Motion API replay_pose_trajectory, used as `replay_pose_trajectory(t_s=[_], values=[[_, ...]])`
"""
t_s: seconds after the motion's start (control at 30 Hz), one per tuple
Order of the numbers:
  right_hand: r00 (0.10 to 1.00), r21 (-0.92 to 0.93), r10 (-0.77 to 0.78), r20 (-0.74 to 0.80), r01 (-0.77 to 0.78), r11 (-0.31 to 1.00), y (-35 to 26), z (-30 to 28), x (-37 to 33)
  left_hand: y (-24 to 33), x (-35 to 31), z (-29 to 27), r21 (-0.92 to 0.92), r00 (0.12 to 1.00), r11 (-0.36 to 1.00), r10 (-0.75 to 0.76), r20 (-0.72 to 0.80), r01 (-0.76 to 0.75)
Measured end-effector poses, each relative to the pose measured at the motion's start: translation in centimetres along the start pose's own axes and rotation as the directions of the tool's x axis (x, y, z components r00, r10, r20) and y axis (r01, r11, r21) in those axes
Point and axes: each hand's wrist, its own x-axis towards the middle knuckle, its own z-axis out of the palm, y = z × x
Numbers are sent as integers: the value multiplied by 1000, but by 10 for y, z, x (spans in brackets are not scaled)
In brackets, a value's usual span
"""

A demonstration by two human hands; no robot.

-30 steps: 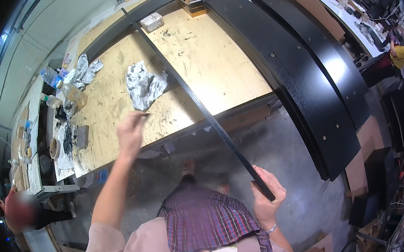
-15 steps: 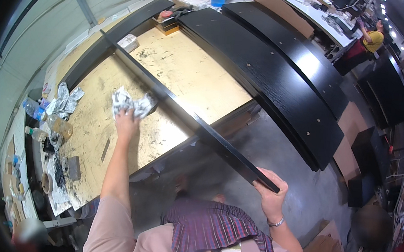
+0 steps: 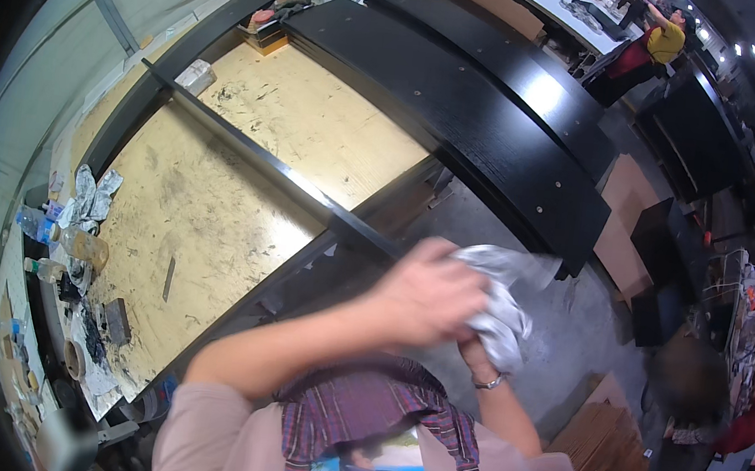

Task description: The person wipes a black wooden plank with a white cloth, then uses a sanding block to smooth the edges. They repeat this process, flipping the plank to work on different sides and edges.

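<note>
A long narrow black board (image 3: pixel 257 151) stands on edge across the worktable, its near end reaching past the table edge toward me. Over that near end is my left hand (image 3: pixel 436 295), blurred, closed on a crumpled white-and-grey rag (image 3: pixel 505 318). The rag hangs over to the right of the fingers and is smeared by motion. Behind it, my right hand (image 3: pixel 472 348) is mostly hidden, with a watch or bracelet at the wrist. It stays at the board's near end, where its grip showed before; its fingers are covered now.
The pale, stained worktable (image 3: pixel 204 217) holds a curved black piece (image 3: pixel 124 108) at the far left. Bottles (image 3: pixel 82 246) and another rag (image 3: pixel 92 196) lie along its left side. Stacked black panels (image 3: pixel 465 107) extend to the right. A person in yellow (image 3: pixel 664 43) works far right.
My left hand has swept from the tabletop left of the board to its near end, carrying the rag. The view has shifted slightly; the board keeps about the same pose.
</note>
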Motion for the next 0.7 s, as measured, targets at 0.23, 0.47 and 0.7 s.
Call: replay_pose_trajectory(t_s=[0.23,0.47,0.7], values=[[964,434,253,76,-261,862,-87,-5,74,-175,-142,-182,542,723,497,-315,-615,678],[979,241,190,-73,-167,956,-38,6,39,-15,-6,-36,213,1000,977,-18,17,14],[889,392,458,14,-426,815,-83,-5,67,-138,-89,-80,466,994,879,-65,-90,100]])
